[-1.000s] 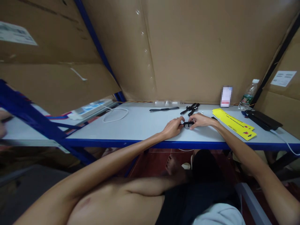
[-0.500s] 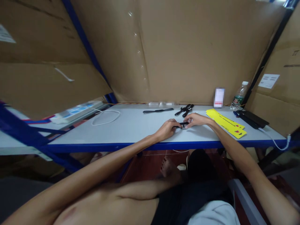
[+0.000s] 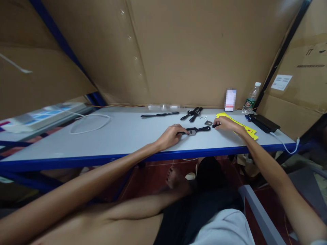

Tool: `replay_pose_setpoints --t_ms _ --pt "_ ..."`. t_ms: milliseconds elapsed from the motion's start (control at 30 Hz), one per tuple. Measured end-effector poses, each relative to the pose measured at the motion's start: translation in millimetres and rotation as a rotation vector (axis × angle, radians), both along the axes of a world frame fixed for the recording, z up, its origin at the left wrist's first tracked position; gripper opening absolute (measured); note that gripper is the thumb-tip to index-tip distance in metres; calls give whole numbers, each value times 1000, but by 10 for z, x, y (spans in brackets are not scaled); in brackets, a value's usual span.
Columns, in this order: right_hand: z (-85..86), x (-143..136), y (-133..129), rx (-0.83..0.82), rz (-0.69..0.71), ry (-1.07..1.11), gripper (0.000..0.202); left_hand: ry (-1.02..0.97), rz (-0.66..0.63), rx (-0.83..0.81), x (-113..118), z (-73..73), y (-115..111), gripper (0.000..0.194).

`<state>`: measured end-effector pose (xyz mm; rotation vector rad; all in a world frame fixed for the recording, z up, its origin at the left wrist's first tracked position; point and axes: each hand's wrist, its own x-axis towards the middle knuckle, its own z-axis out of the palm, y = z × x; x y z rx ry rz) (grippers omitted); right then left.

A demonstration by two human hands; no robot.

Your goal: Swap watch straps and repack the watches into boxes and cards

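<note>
One broad sheet of brown cardboard (image 3: 178, 51) stands behind a pale grey table (image 3: 127, 132) with a blue front edge. Yellow cards (image 3: 252, 132) lie toward the table's right side. Two bare hands rest near the front edge: the left hand (image 3: 170, 136) has its fingers closed on one end of a slim black tool (image 3: 194, 130); the right hand (image 3: 224, 123) is nearly shut, thumb and fingers pinched together. The tool lies between them, long axis running left to right, its free end pointing toward the right fingertips and stopping just short. It has a holed handle tip and a greyish metal part at mid-length. Beyond that end lies a small flat metal plate (image 3: 208, 123). Smallest, a dark piece (image 3: 216, 125) sits in the right-hand pinch.
</note>
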<state>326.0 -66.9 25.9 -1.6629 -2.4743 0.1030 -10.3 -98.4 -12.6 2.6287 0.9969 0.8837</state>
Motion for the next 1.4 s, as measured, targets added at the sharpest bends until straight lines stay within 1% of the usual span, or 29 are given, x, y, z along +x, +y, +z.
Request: replay_pose_setpoints --t_ms 67,133,200,267,333,367,433,533,600,633,667,733,800,833,867,933,967,1033,1133,1200,1267,1400 --pt "3 -20 86 -9 -20 17 23 -12 3 3 0 0 -1 45" --pt "26 -5 154 -39 -34 92 20 -14 8 -2 5 11 -12 45" --pt "69 2 187 -105 -36 244 13 -11 0 -9 12 27 -27 44" --pt "128 -52 186 -164 -9 456 11 -15 2 -19 16 35 -36 46" --pt "174 -209 162 -194 46 647 16 -45 38 -44 15 31 -40 51" --pt "181 -327 147 -203 81 709 18 -68 60 -62 13 26 -41 53" --pt "152 -611 119 -246 150 747 18 -106 89 -95 8 18 -46 53" --pt "31 -1005 90 -295 241 691 11 -99 93 -110 3 27 -62 47" --pt "-39 -1138 78 -283 268 633 9 -72 92 -107 5 44 -71 46" --pt "-52 -1152 77 -249 265 610 11 -62 88 -101 8 52 -73 46" --pt "-43 -1133 84 -194 245 593 13 -55 81 -93 10 59 -73 46" --pt "41 -1014 133 -30 150 578 17 -38 60 -73 13 66 -68 45" --pt "185 -840 235 142 18 567 17 -17 49 -56 13 65 -58 44" --pt "260 -752 302 195 -41 546 17 -11 51 -50 12 62 -52 44" --pt "326 -675 374 208 -81 507 16 -9 56 -47 11 59 -48 44" --pt "404 -570 518 153 -126 385 15 -14 58 -42 7 50 -41 45" --pt "411 -548 582 115 -137 317 15 -17 55 -39 5 45 -39 46" --pt "368 -558 687 71 -157 194 16 -16 46 -28 3 33 -36 46" --pt "230 -638 779 13 -191 67 21 -12 31 -1 0 5 -31 46" --pt "144 -673 802 -42 -213 37 21 -8 21 20 -1 -18 -28 46" --pt "83 -669 808 -69 -221 45 17 -3 17 40 -1 -38 -26 46" --pt "36 -603 797 -24 -178 115 7 5 31 55 0 -49 -30 47"
